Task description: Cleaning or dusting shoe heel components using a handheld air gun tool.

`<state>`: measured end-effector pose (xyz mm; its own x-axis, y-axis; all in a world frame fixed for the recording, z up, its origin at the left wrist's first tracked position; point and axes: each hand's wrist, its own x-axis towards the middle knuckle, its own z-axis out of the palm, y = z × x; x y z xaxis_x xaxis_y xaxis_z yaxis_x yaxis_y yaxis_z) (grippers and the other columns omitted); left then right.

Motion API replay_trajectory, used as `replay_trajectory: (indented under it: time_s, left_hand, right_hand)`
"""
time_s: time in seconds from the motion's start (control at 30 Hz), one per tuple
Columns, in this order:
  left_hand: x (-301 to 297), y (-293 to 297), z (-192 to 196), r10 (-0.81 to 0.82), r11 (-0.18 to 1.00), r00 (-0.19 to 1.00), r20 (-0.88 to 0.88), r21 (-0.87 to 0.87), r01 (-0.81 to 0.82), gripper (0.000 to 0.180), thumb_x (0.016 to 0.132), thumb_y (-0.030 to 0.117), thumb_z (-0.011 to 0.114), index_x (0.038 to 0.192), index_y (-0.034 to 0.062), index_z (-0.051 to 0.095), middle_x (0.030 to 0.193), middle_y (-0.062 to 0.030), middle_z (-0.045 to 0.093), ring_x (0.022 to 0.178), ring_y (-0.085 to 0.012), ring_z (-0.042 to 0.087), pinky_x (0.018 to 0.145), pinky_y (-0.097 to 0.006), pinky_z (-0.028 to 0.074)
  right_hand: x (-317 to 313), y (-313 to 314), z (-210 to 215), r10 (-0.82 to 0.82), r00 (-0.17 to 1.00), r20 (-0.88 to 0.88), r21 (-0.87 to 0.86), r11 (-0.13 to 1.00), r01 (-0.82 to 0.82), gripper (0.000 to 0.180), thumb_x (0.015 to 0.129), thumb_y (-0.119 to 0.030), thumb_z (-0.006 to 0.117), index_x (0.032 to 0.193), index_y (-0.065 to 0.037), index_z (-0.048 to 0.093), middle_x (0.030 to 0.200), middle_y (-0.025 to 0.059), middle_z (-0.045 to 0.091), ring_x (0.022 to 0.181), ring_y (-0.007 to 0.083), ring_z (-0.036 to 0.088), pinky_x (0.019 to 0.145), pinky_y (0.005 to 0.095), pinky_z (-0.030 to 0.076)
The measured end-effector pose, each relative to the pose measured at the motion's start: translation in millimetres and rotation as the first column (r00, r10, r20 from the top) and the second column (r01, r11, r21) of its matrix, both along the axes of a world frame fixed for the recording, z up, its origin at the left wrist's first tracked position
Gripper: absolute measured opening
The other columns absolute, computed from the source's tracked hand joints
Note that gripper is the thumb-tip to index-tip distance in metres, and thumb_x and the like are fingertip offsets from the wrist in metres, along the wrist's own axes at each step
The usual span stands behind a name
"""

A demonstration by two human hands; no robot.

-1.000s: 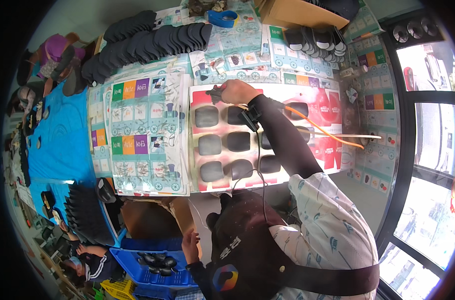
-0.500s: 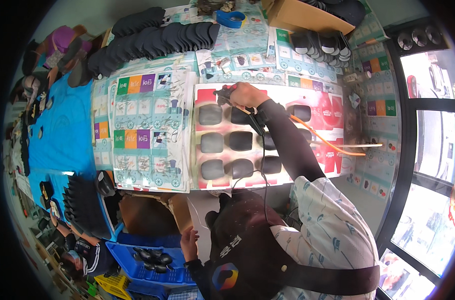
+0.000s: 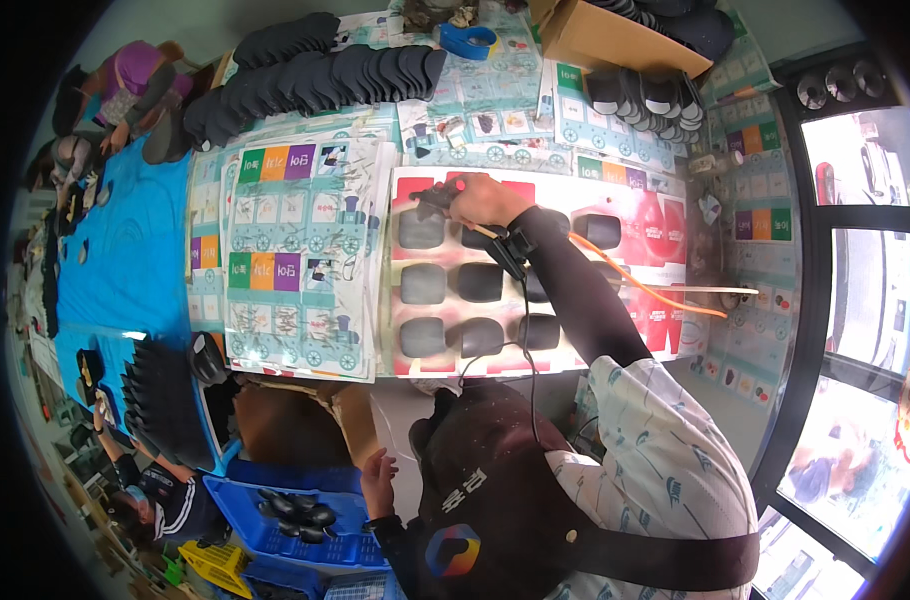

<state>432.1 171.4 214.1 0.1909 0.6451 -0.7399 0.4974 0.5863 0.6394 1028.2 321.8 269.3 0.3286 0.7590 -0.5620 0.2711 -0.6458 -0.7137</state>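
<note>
My right hand (image 3: 487,203) is closed around a small dark spray gun (image 3: 435,194), with an orange hose (image 3: 665,292) trailing to the right behind my wrist. The gun's head is over the top edge of a rounded grey pad (image 3: 421,231) at the far left of several rows. Most of the other pads, like the black pad (image 3: 480,282), lie flat on a white and red printed board (image 3: 665,345). Down by my side, below the table's near edge, my left hand (image 3: 378,483) hangs with its fingers loosely apart and nothing in it.
Stacked dark insoles (image 3: 320,92) line the far left, beside a blue tape dispenser (image 3: 467,41). A cardboard box (image 3: 615,38) stands at the far right. Below left are a blue crate (image 3: 265,535) with black pieces and a blue-covered table (image 3: 125,250), where other people work.
My right hand and the spray gun have shifted slightly left, closer over the corner pad. My left hand stays nearly where it was.
</note>
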Motion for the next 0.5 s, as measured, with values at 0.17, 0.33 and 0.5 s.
replay_trajectory:
  time_s: [0.17, 0.33, 0.5]
  left_hand:
    - [4, 1, 2, -0.037, 0.999, 0.999, 0.026, 0.036, 0.036, 0.033, 0.103, 0.021, 0.062, 0.128, 0.0001, 0.064, 0.098, -0.0074, 0.072, 0.082, -0.0142, 0.067, 0.074, -0.027, 0.051]
    - [-16, 7, -15, -0.076, 0.996, 0.995, 0.067, 0.05, 0.073, 0.031, 0.103, 0.019, 0.06, 0.128, 0.0017, 0.065, 0.099, -0.0074, 0.072, 0.082, -0.0138, 0.067, 0.073, -0.027, 0.052]
    - [-32, 17, -22, -0.133, 0.989, 0.989, 0.071, 0.076, 0.128, 0.03, 0.103, 0.018, 0.06, 0.127, 0.0025, 0.066, 0.1, -0.0065, 0.072, 0.082, -0.0127, 0.067, 0.073, -0.026, 0.052]
  right_hand:
    - [1, -46, 22, 0.097, 0.994, 0.049, 0.097, 0.99, -0.102, 0.034, 0.073, -0.02, 0.074, 0.096, 0.004, 0.068, 0.079, 0.0149, 0.069, 0.077, 0.0238, 0.065, 0.073, 0.0354, 0.052]
    - [-15, -113, 65, -0.096, 0.951, 0.293, 0.12, 0.991, 0.063, 0.025, 0.081, -0.013, 0.06, 0.101, -0.002, 0.069, 0.091, 0.0303, 0.068, 0.091, 0.0491, 0.065, 0.081, 0.0515, 0.051]
    - [-25, -137, 17, -0.127, 0.91, 0.395, 0.168, 0.984, 0.064, 0.029, 0.084, -0.013, 0.056, 0.106, -0.003, 0.072, 0.096, 0.0301, 0.068, 0.094, 0.0488, 0.065, 0.085, 0.0521, 0.052]
